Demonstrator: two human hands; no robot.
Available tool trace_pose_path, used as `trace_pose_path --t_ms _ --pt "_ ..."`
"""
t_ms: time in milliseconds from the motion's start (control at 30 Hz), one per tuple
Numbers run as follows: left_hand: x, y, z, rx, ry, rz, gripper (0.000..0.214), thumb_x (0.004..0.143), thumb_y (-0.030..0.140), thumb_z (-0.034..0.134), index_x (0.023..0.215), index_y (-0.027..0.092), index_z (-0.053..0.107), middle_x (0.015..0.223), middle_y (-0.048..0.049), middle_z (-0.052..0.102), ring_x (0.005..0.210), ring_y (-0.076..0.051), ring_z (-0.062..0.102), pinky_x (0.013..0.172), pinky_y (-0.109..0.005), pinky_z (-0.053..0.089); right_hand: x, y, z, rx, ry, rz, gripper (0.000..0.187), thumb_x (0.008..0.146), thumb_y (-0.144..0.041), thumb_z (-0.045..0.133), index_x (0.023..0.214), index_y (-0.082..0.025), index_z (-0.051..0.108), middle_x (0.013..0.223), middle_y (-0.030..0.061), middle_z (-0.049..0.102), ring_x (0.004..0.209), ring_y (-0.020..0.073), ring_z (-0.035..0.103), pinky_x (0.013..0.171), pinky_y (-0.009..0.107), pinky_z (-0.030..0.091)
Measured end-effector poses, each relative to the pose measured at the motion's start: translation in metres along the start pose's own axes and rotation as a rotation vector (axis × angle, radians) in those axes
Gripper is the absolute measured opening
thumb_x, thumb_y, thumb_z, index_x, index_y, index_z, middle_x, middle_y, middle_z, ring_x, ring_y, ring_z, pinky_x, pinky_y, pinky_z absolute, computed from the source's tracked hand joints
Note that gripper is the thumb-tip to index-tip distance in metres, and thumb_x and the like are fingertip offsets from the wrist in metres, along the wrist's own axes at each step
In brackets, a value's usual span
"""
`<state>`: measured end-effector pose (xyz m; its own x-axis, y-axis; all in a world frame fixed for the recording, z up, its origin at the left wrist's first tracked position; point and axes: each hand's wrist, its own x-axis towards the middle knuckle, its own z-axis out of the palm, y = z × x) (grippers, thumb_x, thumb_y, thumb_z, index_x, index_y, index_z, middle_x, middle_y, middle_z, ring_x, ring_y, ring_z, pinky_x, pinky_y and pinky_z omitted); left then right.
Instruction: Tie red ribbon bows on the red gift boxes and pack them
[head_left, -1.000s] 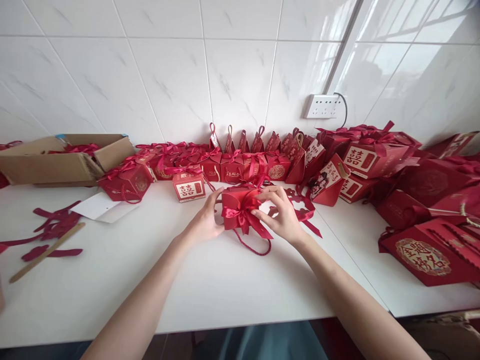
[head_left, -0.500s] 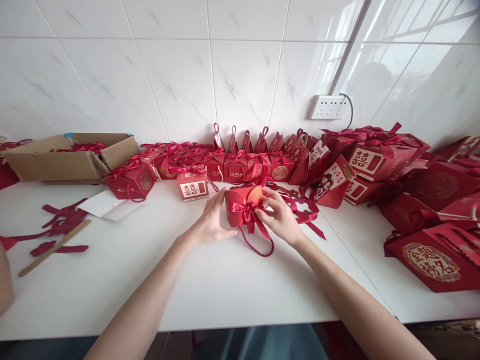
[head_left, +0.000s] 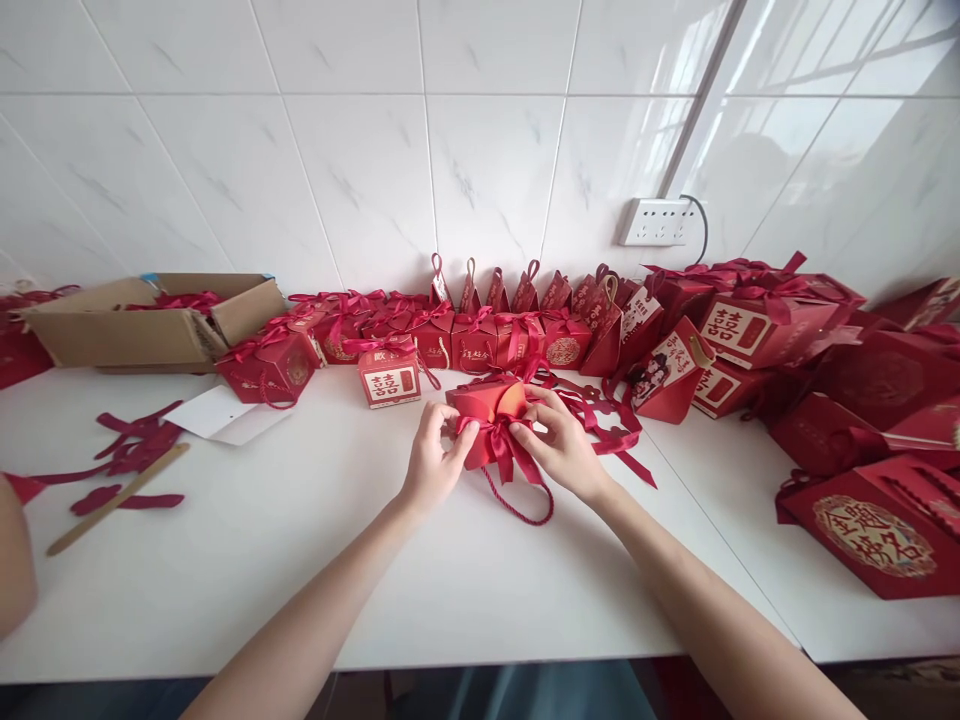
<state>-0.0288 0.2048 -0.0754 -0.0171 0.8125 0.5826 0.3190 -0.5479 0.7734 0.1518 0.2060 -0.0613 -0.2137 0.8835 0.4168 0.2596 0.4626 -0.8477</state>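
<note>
Head view: a red gift box [head_left: 486, 402] sits on the white surface [head_left: 450, 590], around the middle and closer to the far edge than to the near one. Its long axis runs left to right, about parallel to the far edge, and the face with the ribbon bow [head_left: 498, 445] is turned toward the person. A red cord handle [head_left: 526, 508] trails from the box toward the near edge.

The left hand [head_left: 433, 462] comes at the box from the near left, its grip pinched shut on the bow's left loop. The right hand [head_left: 564, 452] comes from the near right, its grip closed on the bow beside the knot, fingertips touching the box front. The box lies just beyond both hands and between them, and neither hand is clearly the nearer.

A row of small red boxes [head_left: 480, 338] lines the far edge against the tiled wall. One labelled box [head_left: 388, 378] stands out from that row, just left of the held box. Loose ribbons [head_left: 609, 422] lie just to its right.

Toward the left edge are an open cardboard box [head_left: 112, 330], a white card [head_left: 217, 414], ribbon scraps [head_left: 131, 445] and a wooden stick [head_left: 116, 498]. Larger red bags [head_left: 862, 520] crowd the right side. A wall socket [head_left: 658, 221] sits above them. At the far left edge a patch of skin [head_left: 15, 560] shows, likely another person's arm, cropped too much to say more.
</note>
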Motion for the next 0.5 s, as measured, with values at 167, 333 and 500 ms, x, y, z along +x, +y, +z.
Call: trace_pose_path --t_ms 167,333,500 --pt "0.0023 0.0020 -0.0040 -0.062 0.016 -0.113 0.021 0.084 0.036 0.051 0.074 0.020 0.042 0.067 0.0031 0.046 0.056 -0.008 0.044 0.052 -0.020 0.038 0.0025 -0.0030 -0.0077 0.120 -0.008 0.095 0.034 0.084 -0.046 0.056 0.063 -0.020 0.047 0.127 0.0101 0.050 0.116 0.0260 0.051 0.085 0.038 0.050" --pt "0.0006 0.0007 -0.0025 -0.089 0.043 -0.160 0.022 0.085 0.038 0.050 0.075 0.020 0.042 0.064 0.0044 0.044 0.053 -0.008 0.041 0.051 -0.020 0.036 0.0034 -0.0042 -0.0097 0.279 -0.049 0.211 0.039 0.077 -0.051 0.063 0.061 -0.019 0.050 0.132 0.0102 0.047 0.114 0.0290 0.052 0.088 0.043 0.047" --pt "0.0004 -0.0016 -0.0030 -0.086 0.060 -0.196 0.023 0.086 0.039 0.049 0.075 0.020 0.041 0.059 0.0056 0.040 0.051 -0.009 0.037 0.049 -0.020 0.033 0.0042 -0.0012 -0.0088 0.372 -0.054 0.249 0.038 0.074 -0.050 0.067 0.060 -0.018 0.053 0.132 0.0096 0.048 0.119 0.0306 0.049 0.090 0.044 0.047"
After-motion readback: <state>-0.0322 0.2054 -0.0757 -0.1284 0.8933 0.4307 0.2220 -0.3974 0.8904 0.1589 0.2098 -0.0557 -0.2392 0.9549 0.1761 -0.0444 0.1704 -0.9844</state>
